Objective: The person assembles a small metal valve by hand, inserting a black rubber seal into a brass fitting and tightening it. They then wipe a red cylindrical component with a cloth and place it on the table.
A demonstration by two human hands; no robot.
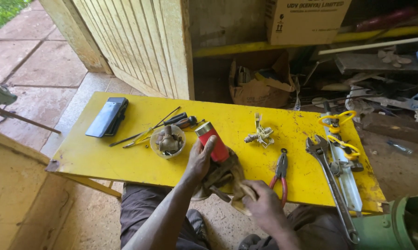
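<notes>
Fingers (208,144) of left hand (199,159) around red can (212,141)

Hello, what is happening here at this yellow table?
A seated person works at a yellow table. The left hand holds a red cylinder with a metal cap, tilted over a dirty rag. The right hand grips that rag at the table's near edge. Around them lie red-handled pliers, an adjustable wrench, a small bowl of metal parts, screwdrivers and a dark phone.
</notes>
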